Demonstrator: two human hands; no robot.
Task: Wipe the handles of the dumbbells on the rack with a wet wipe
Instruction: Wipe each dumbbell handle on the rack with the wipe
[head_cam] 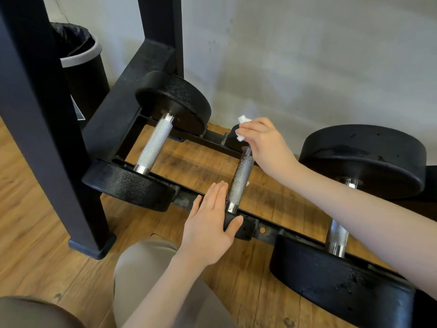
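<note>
Three black dumbbells lie across the low rack rail [264, 229]. The middle small dumbbell has a knurled steel handle [240, 181] that looks darker, as if wet. My right hand [264, 140] holds a crumpled white wet wipe [242, 129] at the far end of that handle. My left hand [210, 221] lies flat with straight fingers over the near head of the same dumbbell, thumb across its front. The left dumbbell's handle [155, 143] is bright and dry-looking. The right dumbbell's handle [337, 235] is partly hidden behind my right forearm.
A black rack post [47, 129] stands at the left on the wooden floor. A black bin [82, 55] with a grey rim and liner sits behind it by the white wall. My knees in beige trousers show at the bottom.
</note>
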